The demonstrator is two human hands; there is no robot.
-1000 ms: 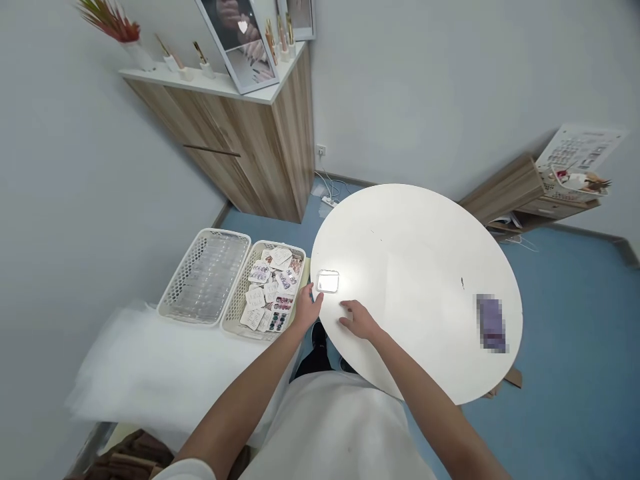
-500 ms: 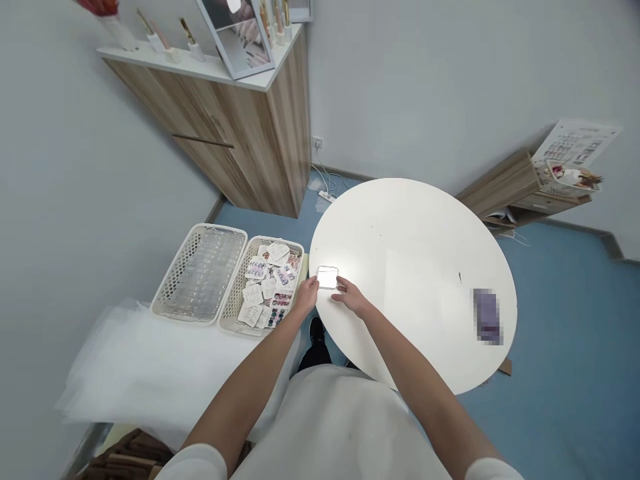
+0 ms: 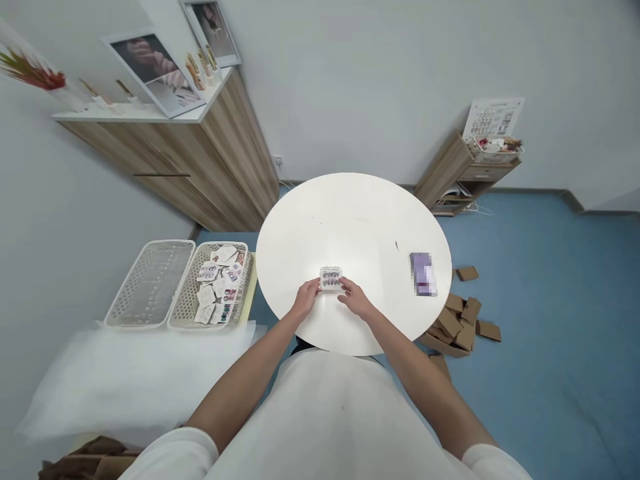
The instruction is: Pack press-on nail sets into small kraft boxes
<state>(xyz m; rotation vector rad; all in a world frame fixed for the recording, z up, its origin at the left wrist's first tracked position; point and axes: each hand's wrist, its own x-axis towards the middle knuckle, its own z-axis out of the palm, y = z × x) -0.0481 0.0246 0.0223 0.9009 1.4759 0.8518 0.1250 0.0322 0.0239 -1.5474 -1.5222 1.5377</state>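
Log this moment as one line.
left hand: at left edge of clear case; right hand: at its right edge; inside: two rows of small pieces; beneath: white table

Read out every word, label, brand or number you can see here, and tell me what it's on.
No text here is legible.
White cards in the basket: print too small to read.
White sheet above the small cabinet: marks too small to read.
Clear case: no lettering can be made out.
Purple item: pixelated, unreadable.

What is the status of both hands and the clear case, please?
Left hand at left edge of clear case, right hand at right. Two rows, likely press-on nails, inside. Purple item farther right, apart.
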